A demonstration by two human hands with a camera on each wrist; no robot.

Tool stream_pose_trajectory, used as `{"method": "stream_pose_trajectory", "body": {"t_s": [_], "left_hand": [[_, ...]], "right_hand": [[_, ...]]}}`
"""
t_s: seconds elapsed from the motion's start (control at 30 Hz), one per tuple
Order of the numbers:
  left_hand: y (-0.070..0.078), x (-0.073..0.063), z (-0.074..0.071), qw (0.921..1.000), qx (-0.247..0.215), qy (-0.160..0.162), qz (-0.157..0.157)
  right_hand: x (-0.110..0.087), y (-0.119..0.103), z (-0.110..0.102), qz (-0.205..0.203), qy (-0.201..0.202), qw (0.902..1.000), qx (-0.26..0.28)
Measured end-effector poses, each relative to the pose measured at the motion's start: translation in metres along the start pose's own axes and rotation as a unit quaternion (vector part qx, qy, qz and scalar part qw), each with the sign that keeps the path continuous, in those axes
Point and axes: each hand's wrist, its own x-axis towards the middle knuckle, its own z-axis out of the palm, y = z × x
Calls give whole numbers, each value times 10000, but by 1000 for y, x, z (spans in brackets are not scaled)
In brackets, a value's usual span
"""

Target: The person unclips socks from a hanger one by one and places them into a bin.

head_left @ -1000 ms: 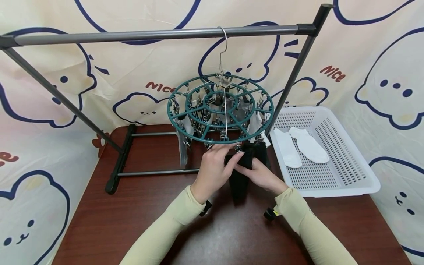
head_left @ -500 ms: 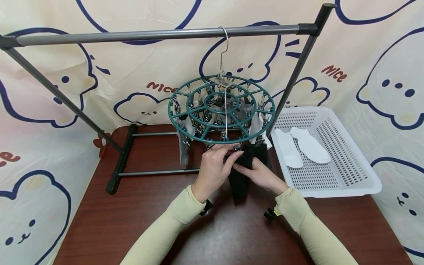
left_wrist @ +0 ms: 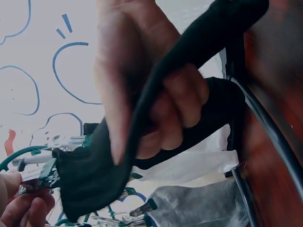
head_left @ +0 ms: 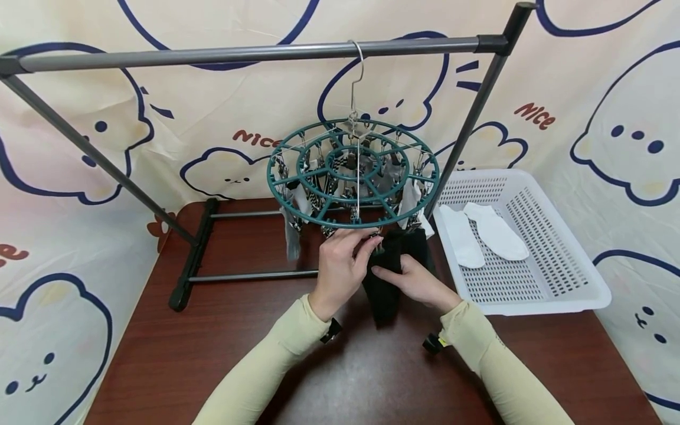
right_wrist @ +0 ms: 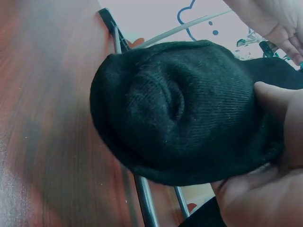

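A black sock [right_wrist: 180, 113] hangs below the front rim of the round green clip hanger [head_left: 340, 226]. My right hand [head_left: 419, 282] grips it, thumb on the near face and fingers behind. At the sock's top edge, my left hand [head_left: 340, 268] pinches a metal clip [left_wrist: 40, 176] between thumb and fingers. In the left wrist view the clip's green tips are right at the sock's edge. Another black sock [head_left: 419, 243] hangs just behind and to the right. Grey and white socks [left_wrist: 199, 205] hang from other clips of the hanger.
The hanger hooks over a grey metal rack bar [head_left: 212, 57], with its black foot [head_left: 193, 260] on the brown table [head_left: 212, 330]. To the right stands a white perforated basket [head_left: 563, 295] with two white socks [head_left: 496, 233] in it. A patterned cloth covers the wall behind.
My left hand and the clip have shifted slightly left, away from the sock's top edge, and the hanger has swung a little left. My right hand keeps its hold on the sock.
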Motion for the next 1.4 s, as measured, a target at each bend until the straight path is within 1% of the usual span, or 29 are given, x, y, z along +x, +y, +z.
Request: {"method": "stream_pose_trajectory", "body": {"t_s": [0.07, 0.17, 0.27, 0.4, 0.57, 0.7, 0.9, 1.0, 1.1, 1.2, 1.33, 1.4], "left_hand": [[0, 1, 0, 10000, 14, 48, 22], [-1, 2, -1, 9999, 58, 95, 39], [-2, 2, -3, 9999, 69, 123, 44], [-2, 4, -6, 9999, 51, 144, 72], [-3, 4, -9, 9999, 0, 112, 42], [-4, 4, -11, 9999, -38, 102, -19], [-5, 4, -12, 9999, 1, 131, 16], [-6, 4, -13, 9999, 2, 129, -1], [-6, 3, -13, 9999, 2, 132, -43], [-6, 4, -13, 9998, -9, 161, -63], [-6, 4, -13, 9998, -47, 187, -64], [-6, 4, -13, 9998, -57, 177, -73]], "right_hand": [[0, 0, 0, 69, -68, 9999, -56], [-1, 0, 0, 157, -125, 9994, -298], [-5, -4, -1, 186, -162, 9972, -701], [-13, -12, -1, 83, -307, 9928, -1153], [-26, -22, -5, -81, -519, 9876, -1479], [-38, -34, -10, -171, -579, 9873, -1470], [-53, -56, -19, -405, -521, 9921, -1068], [-60, -66, -25, -564, -390, 9928, -979], [-67, -74, -32, -630, -184, 9942, -848], [-74, -82, -44, -784, 195, 9929, -870], [-80, -91, -61, -811, 818, 9886, -973], [-82, -93, -69, -765, 1087, 9872, -876]]}}
